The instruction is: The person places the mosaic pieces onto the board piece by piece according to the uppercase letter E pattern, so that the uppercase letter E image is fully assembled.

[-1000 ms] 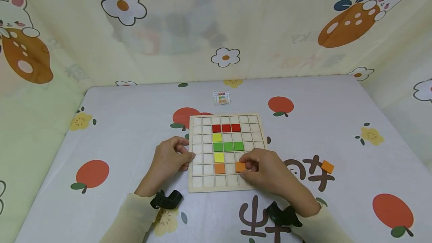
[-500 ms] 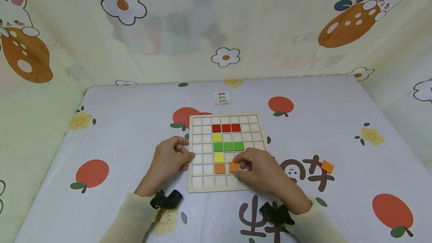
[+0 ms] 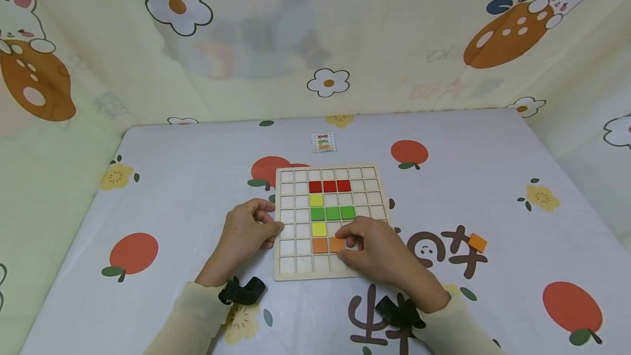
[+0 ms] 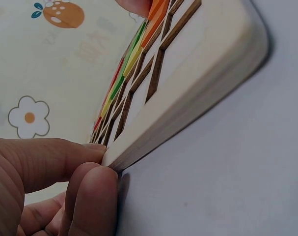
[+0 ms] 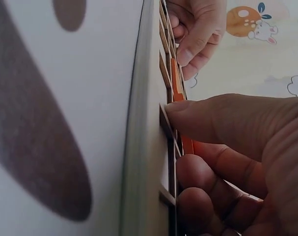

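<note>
A wooden grid board (image 3: 315, 276) lies flat on the table with coloured square tiles in some of its cells. My left hand (image 3: 248, 227) pinches the board's left edge, its thumb (image 4: 55, 160) over the rim. Over the lower rows, my right hand (image 3: 377, 248) pinches an orange tile (image 3: 336, 245) between thumb and fingers. That tile is at the cell just right of another orange tile (image 3: 320, 245); whether it sits fully down is hard to tell. Higher up are red tiles (image 3: 329, 186), green tiles (image 3: 332, 213) and yellow tiles (image 3: 319, 229).
A loose orange tile (image 3: 477, 242) lies on the tablecloth to the right. Behind the board is a small pattern card (image 3: 323, 142) with a coloured grid. A printed curtain (image 3: 256, 92) hangs at the table's far edge.
My right hand has shifted left with the orange tile, from two cells away to right beside the other orange tile. The left hand has stayed on the board's edge.
</note>
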Action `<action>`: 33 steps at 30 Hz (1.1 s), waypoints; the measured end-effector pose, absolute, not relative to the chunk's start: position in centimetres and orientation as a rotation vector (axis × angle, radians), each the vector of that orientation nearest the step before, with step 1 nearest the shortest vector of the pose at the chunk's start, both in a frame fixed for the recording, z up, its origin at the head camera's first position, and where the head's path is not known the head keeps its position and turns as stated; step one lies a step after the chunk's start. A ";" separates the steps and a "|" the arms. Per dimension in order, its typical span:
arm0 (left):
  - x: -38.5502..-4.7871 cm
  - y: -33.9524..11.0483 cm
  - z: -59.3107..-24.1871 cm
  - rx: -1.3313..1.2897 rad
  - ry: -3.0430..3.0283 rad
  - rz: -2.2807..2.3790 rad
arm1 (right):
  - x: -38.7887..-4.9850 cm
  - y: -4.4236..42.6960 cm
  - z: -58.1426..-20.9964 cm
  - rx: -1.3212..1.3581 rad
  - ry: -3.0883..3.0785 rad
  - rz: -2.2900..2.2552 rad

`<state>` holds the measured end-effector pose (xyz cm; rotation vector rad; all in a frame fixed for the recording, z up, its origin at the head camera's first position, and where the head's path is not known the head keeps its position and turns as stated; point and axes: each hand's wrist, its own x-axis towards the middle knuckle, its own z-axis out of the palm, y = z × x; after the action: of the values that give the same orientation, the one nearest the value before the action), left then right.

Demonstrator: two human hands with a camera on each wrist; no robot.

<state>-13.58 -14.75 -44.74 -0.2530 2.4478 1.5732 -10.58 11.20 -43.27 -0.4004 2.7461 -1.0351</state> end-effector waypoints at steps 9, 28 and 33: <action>-13.6 -14.8 -44.9 -0.245 2.453 1.569 | -10.6 11.2 -43.6 -0.411 2.761 -1.031; -13.6 -14.9 -45.1 -0.224 2.455 1.583 | -10.6 11.1 -43.9 -0.388 2.752 -1.044; -13.5 -14.9 -45.1 -0.230 2.455 1.579 | -10.6 11.1 -43.9 -0.385 2.749 -1.048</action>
<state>-13.54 -14.86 -45.06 -0.2297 2.4548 1.5786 -10.64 11.15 -43.88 -0.3852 2.7491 -1.0484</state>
